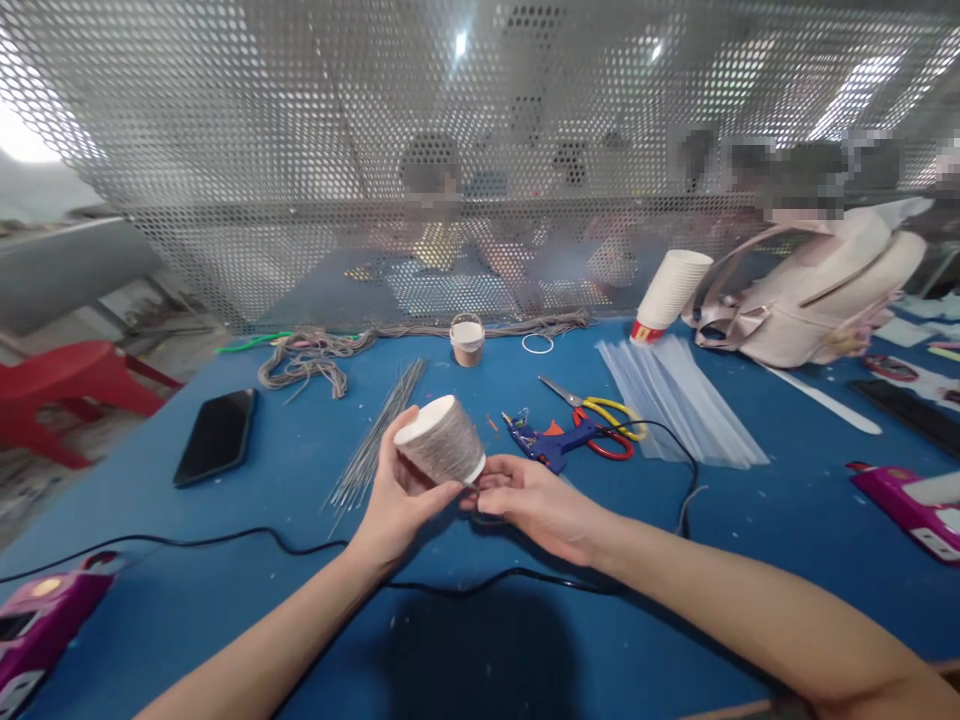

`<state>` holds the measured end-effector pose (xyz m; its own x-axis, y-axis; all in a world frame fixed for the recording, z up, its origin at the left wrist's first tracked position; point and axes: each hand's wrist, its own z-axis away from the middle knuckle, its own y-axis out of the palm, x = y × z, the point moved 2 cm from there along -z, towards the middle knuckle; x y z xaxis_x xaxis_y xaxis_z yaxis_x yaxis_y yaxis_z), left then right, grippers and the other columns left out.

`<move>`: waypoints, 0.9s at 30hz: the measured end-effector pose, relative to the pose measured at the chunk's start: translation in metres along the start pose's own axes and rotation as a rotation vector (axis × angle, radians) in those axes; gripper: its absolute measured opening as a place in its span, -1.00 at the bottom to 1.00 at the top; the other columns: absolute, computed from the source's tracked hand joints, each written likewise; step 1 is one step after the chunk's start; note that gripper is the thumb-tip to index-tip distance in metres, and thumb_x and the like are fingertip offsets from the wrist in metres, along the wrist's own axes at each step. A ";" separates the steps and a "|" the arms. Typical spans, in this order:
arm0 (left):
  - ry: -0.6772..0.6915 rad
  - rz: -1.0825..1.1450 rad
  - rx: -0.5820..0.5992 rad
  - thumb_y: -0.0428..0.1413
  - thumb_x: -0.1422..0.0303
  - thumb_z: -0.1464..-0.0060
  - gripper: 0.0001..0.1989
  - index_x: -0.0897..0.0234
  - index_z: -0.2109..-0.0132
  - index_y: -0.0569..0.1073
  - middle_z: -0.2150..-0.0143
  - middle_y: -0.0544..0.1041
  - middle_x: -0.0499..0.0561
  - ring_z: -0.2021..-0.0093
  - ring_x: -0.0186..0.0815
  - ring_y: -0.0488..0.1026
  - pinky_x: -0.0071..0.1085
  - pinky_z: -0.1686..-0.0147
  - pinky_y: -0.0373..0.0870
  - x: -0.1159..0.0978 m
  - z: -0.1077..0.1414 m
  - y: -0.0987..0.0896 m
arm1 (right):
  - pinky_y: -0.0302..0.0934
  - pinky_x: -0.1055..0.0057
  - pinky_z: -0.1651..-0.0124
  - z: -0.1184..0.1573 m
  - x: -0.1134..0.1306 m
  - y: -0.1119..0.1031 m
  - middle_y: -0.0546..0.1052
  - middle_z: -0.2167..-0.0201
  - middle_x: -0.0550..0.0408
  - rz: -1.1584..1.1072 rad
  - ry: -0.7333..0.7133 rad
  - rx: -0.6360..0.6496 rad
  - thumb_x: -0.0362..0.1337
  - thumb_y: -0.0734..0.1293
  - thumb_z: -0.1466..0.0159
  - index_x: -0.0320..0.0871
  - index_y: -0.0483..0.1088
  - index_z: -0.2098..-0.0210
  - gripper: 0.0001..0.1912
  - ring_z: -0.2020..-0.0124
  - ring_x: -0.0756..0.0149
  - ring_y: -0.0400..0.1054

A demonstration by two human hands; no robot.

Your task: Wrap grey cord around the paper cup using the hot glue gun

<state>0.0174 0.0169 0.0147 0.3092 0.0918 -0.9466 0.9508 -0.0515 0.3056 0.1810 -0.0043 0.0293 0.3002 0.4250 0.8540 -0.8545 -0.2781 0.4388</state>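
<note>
My left hand [397,500] is closed around a paper cup [442,442] wrapped in fine grey cord, tilted on its side above the blue table. White shows at both ends of the cup. At its right end, my right hand [525,497] pinches the grey cord [489,518], most of which is hidden by the fingers. Just beyond that hand lie a blue glue gun [551,445] and scissors [600,412] with red and yellow handles. A bundle of thin grey wires [382,430] lies beside my left hand.
A small cup with a handle [468,345], a white ring [537,343] and tangled grey cord [307,360] lie towards the perforated screen. Clear plastic strips [682,400], stacked paper cups [671,295] and a bag [817,290] are right; a phone [216,437] is left. A black cable [517,573] crosses in front.
</note>
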 end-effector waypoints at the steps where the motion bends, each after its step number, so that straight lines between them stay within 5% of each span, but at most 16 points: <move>1: 0.000 -0.007 -0.003 0.43 0.44 0.36 -0.12 0.02 -0.15 0.27 -0.05 0.47 0.02 -0.03 -0.17 0.45 -0.26 -0.04 0.42 0.000 0.000 0.000 | 0.30 0.36 0.14 0.001 -0.003 0.004 0.49 0.33 0.14 -0.063 0.037 0.011 -0.32 0.48 0.13 -0.18 0.38 0.30 -0.63 0.36 0.39 0.43; 4: -0.003 0.007 0.002 0.42 0.45 0.33 -0.15 0.02 -0.14 0.27 -0.02 0.47 0.01 -0.01 -0.17 0.47 -0.23 -0.05 0.41 0.001 -0.001 0.001 | 0.21 0.45 0.47 0.005 -0.004 0.004 0.47 0.44 0.22 -0.048 0.108 0.003 -0.27 0.46 0.07 -0.15 0.31 0.33 -0.66 0.67 0.58 0.16; 6: -0.005 0.030 0.001 0.41 0.45 0.32 -0.17 0.02 -0.12 0.27 -0.01 0.47 0.00 -0.01 -0.17 0.48 -0.22 -0.06 0.40 0.002 -0.002 0.002 | 0.03 0.51 0.59 0.009 -0.002 -0.001 0.42 0.51 0.26 0.138 0.050 -0.043 -0.26 0.43 -0.02 -0.14 0.29 0.35 -0.74 0.70 0.59 0.01; 11: -0.089 0.046 -0.011 0.41 0.46 0.34 -0.17 0.03 -0.12 0.29 0.00 0.47 -0.03 -0.07 -0.18 0.43 -0.25 -0.13 0.34 0.007 0.001 0.004 | 0.08 0.48 0.44 0.017 0.009 -0.011 0.36 0.52 0.20 0.775 -0.486 -0.163 -0.31 0.32 -0.23 -0.16 0.40 0.40 -0.92 0.50 0.45 0.19; 16: -0.168 0.055 0.023 0.40 0.46 0.30 -0.19 0.05 -0.12 0.27 -0.04 0.46 0.00 -0.11 -0.15 0.41 -0.21 -0.15 0.32 0.008 0.005 0.008 | 0.12 0.46 0.42 0.021 0.012 -0.012 0.42 0.47 0.13 1.073 -0.835 -0.208 -0.36 0.29 -0.31 -0.17 0.47 0.35 -0.87 0.50 0.43 0.25; 27: -0.246 0.061 0.052 0.41 0.45 0.34 -0.18 0.10 -0.12 0.29 -0.04 0.47 0.02 -0.12 -0.10 0.41 -0.18 -0.16 0.31 0.011 0.007 0.011 | 0.11 0.48 0.46 0.016 0.010 -0.014 0.43 0.52 0.15 1.144 -0.946 -0.297 -0.37 0.30 -0.30 -0.16 0.42 0.42 -0.84 0.54 0.44 0.24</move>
<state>0.0307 0.0106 0.0074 0.3455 -0.1575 -0.9251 0.9262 -0.1015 0.3632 0.2028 -0.0097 0.0357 -0.5100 -0.6195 0.5967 -0.8270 0.1625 -0.5382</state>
